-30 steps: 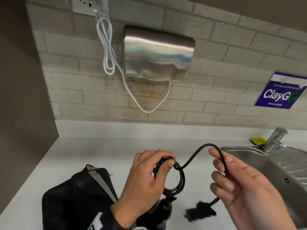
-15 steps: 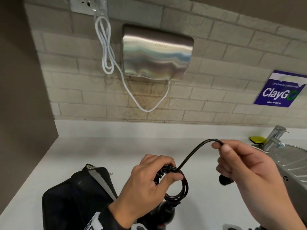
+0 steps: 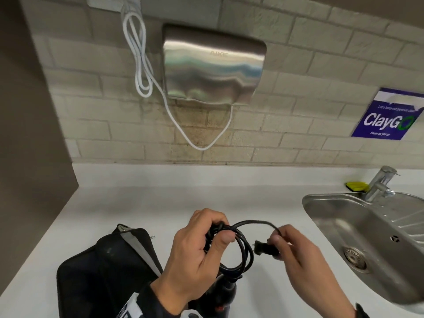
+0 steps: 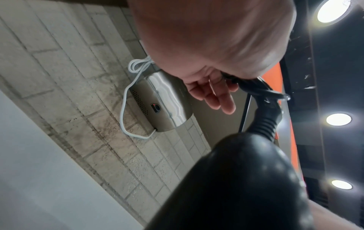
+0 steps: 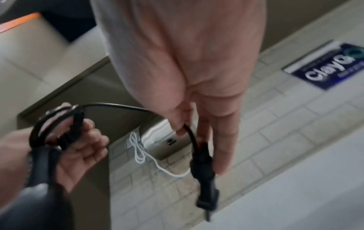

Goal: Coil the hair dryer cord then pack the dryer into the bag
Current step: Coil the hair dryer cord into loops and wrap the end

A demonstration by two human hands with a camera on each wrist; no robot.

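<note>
**Cord coiled in left hand, plug in right**

While the left hand (image 3: 195, 255) pinches the coil (image 3: 238, 251) between thumb and curled fingers, the cord's last stretch arcs across to the right hand (image 3: 298, 255). Several black loops hang below the left thumb. Right hand: fingertips grasp the plug (image 3: 263, 246), prongs pointing toward the coil; in the right wrist view the cord (image 5: 189, 132) passes under the thumb and the plug (image 5: 204, 171) hangs down along a straight finger (image 5: 220, 147).

Dryer (image 3: 226, 292): black, directly under the left hand at the counter's near edge, its ribbed cord collar (image 4: 263, 124) running up into the coil. Whether it rests on the counter or hangs from the cord, cannot tell. Left wrist view: three fingers (image 4: 214, 95) lie loosely extended past the loops; the dryer body (image 4: 236, 179) fills the lower frame, blurred.

Bag (image 3: 101, 274): black, at the near-left edge of the counter (image 3: 137, 203), mouth open with a pale lining strip showing, just left of the left wrist.

Sink (image 3: 325, 216) set into the counter's right side, tap (image 3: 380, 182) at its back rim, yellow sponge (image 3: 356, 185) beside it. On the brick wall: steel hand dryer (image 3: 213, 65) with a white cable (image 3: 140, 60) looped up to a socket; blue "ClayGo" sign (image 3: 387, 118) at right.
</note>
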